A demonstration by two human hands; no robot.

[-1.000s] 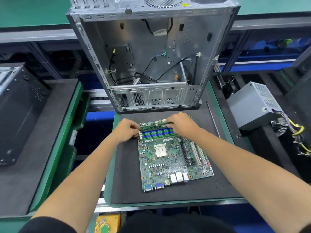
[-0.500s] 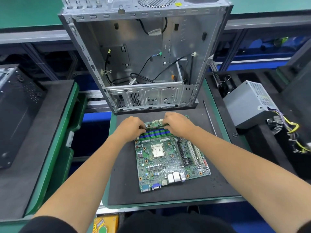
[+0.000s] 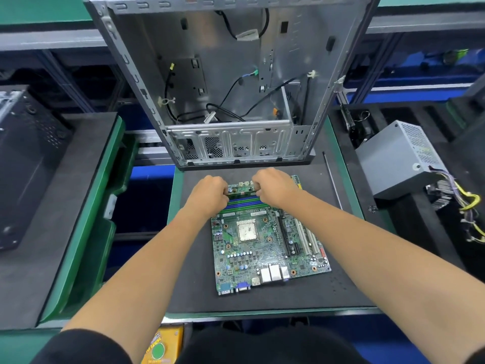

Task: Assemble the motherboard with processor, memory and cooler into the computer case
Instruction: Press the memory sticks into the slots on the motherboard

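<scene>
The computer case point(image 3: 231, 74) is cut off at the top edge — both hands' fingertips hidden, curled under.

Computer assembly line — green workstations point(image 3: 78, 232), open case point(image 3: 231, 74), power supply point(image 3: 393, 158)

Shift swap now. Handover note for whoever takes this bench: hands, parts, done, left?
Left hand and right hand: fingers curled, each with a grip on one end of the memory stick over the slots.
Motherboard lies flat on the black mat, in front of the open case.
Done: processor in its socket.
Left: seat the memory, fit a cooler (none in view), mount the board in the case.
</scene>
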